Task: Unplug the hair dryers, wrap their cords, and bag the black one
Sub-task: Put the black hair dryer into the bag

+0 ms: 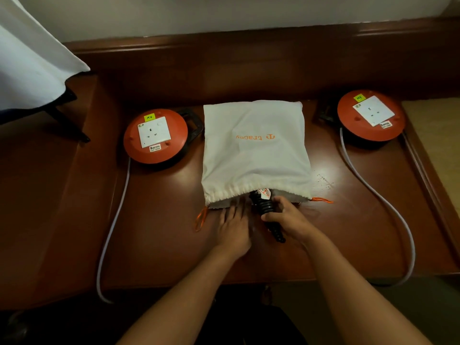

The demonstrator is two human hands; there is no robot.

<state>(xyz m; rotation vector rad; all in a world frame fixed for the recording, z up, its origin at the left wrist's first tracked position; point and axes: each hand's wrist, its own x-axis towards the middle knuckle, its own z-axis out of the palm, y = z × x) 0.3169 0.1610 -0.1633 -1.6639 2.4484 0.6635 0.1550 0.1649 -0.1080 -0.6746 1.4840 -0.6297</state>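
The left hand (232, 226) lies flat, fingers spread, pinning the white bag (254, 150) mouth to the bench (348, 232) so the right hand (290, 219), grip wrapped around the cord-wound black hair dryer (265, 207), can feed it in, already halfway inside.

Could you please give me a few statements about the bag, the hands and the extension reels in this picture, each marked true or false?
1. The right hand grips the black hair dryer's cord-wrapped handle at the mouth of the white bag. True.
2. The left hand holds an orange drawstring. False: it lies flat with straight fingers at the bag's opening, and the orange drawstring lies loose beside it.
3. A plug sits in the left reel's socket. False: that socket is empty.
4. The right reel also has nothing plugged in. True.
5. The black dryer is fully inside the bag. False: its handle end sticks out.
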